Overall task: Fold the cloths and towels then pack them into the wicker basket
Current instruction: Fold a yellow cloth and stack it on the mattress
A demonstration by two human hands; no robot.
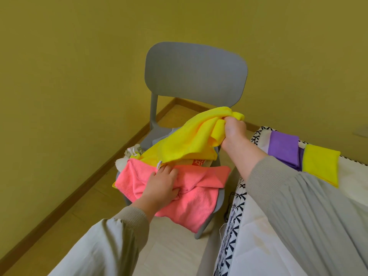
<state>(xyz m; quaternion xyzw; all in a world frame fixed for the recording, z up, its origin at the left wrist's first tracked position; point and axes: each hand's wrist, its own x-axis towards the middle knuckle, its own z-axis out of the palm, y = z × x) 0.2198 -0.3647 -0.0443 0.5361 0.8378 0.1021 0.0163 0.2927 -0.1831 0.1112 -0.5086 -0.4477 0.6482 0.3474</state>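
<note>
Against a yellow-green wall, a grey chair (196,74) holds a heap of unfolded cloths. The right hand (234,129), fingers closed tight, lifts a yellow cloth (187,142) by one bunched end, its length trailing down and left toward the seat. The left hand (161,186) presses fingers-down on a pink cloth (199,200) beneath. Two folded cloths (purple (283,146), yellow (320,166)) lie on the bed (278,236) at right; no wicker basket is visible.

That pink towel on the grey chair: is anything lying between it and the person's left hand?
No. The left hand already rests directly on the crumpled pink towel. The loose yellow cloth, bunched in the right hand, drapes over the towel's far edge only, beyond the hand.
</note>
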